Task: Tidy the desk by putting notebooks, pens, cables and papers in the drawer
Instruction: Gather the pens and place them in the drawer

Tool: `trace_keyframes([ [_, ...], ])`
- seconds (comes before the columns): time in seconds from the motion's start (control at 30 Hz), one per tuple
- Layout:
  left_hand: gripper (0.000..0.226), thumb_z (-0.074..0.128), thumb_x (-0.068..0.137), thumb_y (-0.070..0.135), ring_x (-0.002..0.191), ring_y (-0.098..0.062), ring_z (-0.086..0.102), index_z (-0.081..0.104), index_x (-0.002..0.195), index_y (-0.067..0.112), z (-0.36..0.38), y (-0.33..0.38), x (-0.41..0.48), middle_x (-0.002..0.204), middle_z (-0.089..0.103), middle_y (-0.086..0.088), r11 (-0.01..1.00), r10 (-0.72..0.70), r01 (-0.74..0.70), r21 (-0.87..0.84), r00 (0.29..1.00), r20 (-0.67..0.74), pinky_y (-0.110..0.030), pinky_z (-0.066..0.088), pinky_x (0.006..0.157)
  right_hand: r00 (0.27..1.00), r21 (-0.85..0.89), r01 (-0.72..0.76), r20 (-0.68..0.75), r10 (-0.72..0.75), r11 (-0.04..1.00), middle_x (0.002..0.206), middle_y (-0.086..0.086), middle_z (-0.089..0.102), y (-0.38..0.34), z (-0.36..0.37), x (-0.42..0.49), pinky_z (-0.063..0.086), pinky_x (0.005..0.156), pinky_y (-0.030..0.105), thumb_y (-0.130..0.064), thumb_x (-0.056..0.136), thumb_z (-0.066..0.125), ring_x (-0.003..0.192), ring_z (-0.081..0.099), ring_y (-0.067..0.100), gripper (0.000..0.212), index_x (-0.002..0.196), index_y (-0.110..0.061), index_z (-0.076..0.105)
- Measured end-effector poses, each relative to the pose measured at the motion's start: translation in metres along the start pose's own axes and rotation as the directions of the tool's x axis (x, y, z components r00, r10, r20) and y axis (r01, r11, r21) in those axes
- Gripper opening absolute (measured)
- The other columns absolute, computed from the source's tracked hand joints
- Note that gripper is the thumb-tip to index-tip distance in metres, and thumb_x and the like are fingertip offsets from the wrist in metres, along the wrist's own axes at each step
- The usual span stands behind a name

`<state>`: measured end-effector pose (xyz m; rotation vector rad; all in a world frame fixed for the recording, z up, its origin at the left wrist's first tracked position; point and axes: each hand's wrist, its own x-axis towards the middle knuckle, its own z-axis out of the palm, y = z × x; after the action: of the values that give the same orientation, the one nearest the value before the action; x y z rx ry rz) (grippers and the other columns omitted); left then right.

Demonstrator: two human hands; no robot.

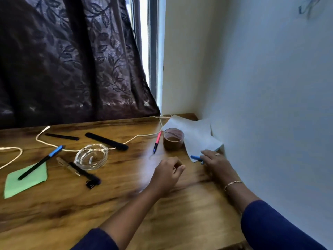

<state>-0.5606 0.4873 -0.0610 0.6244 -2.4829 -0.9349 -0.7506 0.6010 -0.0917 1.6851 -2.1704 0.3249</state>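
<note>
My navy sleeves (270,228) cross the brown-grained desk (126,210), with a green paper (30,183) under a blue-capped black pen (38,164) on the left, a cream cable (45,140), a pink pen (157,141), a brown tape roll (173,140), a blue pen (195,157) on white papers (196,134), and a dark leaf-patterned curtain (72,60) at the far side.

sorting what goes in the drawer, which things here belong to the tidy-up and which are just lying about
For the drawer: pink pen, blue-capped black pen, blue pen, white cable, white papers, green paper.
Just lying about: glass ashtray, tape roll, flat black stick.
</note>
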Motion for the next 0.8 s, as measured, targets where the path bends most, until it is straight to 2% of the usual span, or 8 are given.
trace_keyframes([
  [0.07, 0.017, 0.053, 0.092, 0.024, 0.08, -0.011, 0.053, 0.063, 0.092, 0.01, 0.003, 0.005, 0.01, 0.084, 0.06, 0.002, 0.996, -0.058, 0.061, -0.068, 0.998, 0.032, -0.024, 0.042, 0.072, 0.999, -0.003, 0.033, -0.003, -0.033, 0.999, 0.094, 0.011, 0.071, 0.002, 0.005, 0.002, 0.058, 0.065, 0.03, -0.006, 0.07, 0.057, 0.081, 0.07, 0.026, 0.015, 0.08, -0.009, 0.069],
  [0.13, 0.017, 0.052, 0.093, 0.023, 0.079, -0.01, 0.052, 0.063, 0.095, 0.01, 0.006, 0.007, 0.019, 0.086, 0.061, 0.001, 0.993, -0.081, 0.086, -0.085, 0.994, 0.07, -0.022, 0.042, 0.071, 0.997, -0.009, 0.052, -0.058, -0.052, 0.999, 0.081, 0.007, 0.071, 0.0, 0.005, 0.004, 0.056, 0.06, 0.027, -0.012, 0.076, 0.044, 0.071, 0.069, 0.023, 0.023, 0.071, -0.011, 0.066],
  [0.23, 0.017, 0.052, 0.093, 0.022, 0.081, -0.01, 0.053, 0.063, 0.098, 0.01, 0.011, 0.009, 0.028, 0.093, 0.066, -0.004, 0.99, -0.089, 0.099, -0.099, 0.991, 0.098, -0.02, 0.041, 0.071, 0.968, -0.028, 0.141, -0.205, -0.143, 0.99, 0.067, 0.003, 0.064, -0.001, 0.003, 0.005, 0.055, 0.064, 0.028, -0.012, 0.08, 0.046, 0.059, 0.063, 0.02, 0.02, 0.068, -0.015, 0.062],
  [0.3, 0.017, 0.051, 0.093, 0.02, 0.083, -0.011, 0.054, 0.063, 0.1, 0.009, 0.016, 0.008, 0.035, 0.096, 0.066, -0.006, 0.986, -0.101, 0.116, -0.12, 0.988, 0.12, -0.02, 0.042, 0.072, 0.943, -0.049, 0.204, -0.259, -0.209, 0.978, 0.071, 0.001, 0.062, -0.004, 0.004, 0.004, 0.049, 0.072, 0.029, -0.014, 0.081, 0.05, 0.065, 0.059, 0.018, 0.015, 0.077, -0.018, 0.065],
  [0.43, 0.017, 0.047, 0.095, 0.016, 0.081, -0.014, 0.057, 0.062, 0.094, 0.009, 0.025, 0.008, 0.05, 0.087, 0.063, -0.005, 0.96, -0.161, 0.186, -0.211, 0.979, 0.129, -0.023, 0.045, 0.069, 0.92, -0.074, 0.272, -0.274, -0.282, 0.96, 0.075, 0.002, 0.057, -0.019, 0.0, 0.004, 0.034, 0.066, 0.03, -0.021, 0.086, 0.05, 0.067, 0.049, 0.018, 0.012, 0.093, -0.025, 0.06],
  [0.6, 0.038, 0.043, 0.097, 0.03, 0.085, -0.022, 0.063, 0.066, 0.098, 0.0, 0.028, 0.012, 0.061, 0.089, 0.067, -0.014, 0.691, -0.257, 0.431, -0.58, 0.897, 0.359, -0.031, 0.05, 0.073, 0.871, -0.022, 0.425, -0.262, -0.415, 0.905, 0.089, 0.006, 0.058, -0.035, 0.003, 0.0, 0.043, 0.073, 0.031, -0.015, 0.088, 0.051, 0.085, 0.05, 0.021, 0.015, 0.102, -0.016, 0.057],
  [0.7, 0.038, 0.045, 0.096, 0.032, 0.09, -0.024, 0.064, 0.063, 0.106, 0.0, 0.024, 0.018, 0.066, 0.096, 0.069, -0.016, 0.556, -0.23, 0.599, -0.576, 0.777, 0.585, -0.031, 0.052, 0.081, 0.842, 0.055, 0.512, -0.231, -0.488, 0.857, 0.088, 0.008, 0.06, -0.046, 0.004, -0.003, 0.046, 0.077, 0.034, -0.017, 0.09, 0.058, 0.085, 0.054, 0.025, 0.012, 0.1, -0.014, 0.063],
  [0.8, 0.025, 0.047, 0.095, 0.016, 0.077, -0.018, 0.067, 0.064, 0.101, -0.001, 0.023, 0.024, 0.07, 0.088, 0.07, -0.012, 0.53, -0.2, 0.652, -0.543, 0.718, 0.667, -0.026, 0.055, 0.074, 0.875, 0.144, 0.461, -0.235, -0.423, 0.875, 0.086, 0.007, 0.061, -0.047, 0.005, -0.005, 0.044, 0.077, 0.032, -0.023, 0.088, 0.061, 0.086, 0.051, 0.021, 0.011, 0.092, -0.013, 0.062],
])
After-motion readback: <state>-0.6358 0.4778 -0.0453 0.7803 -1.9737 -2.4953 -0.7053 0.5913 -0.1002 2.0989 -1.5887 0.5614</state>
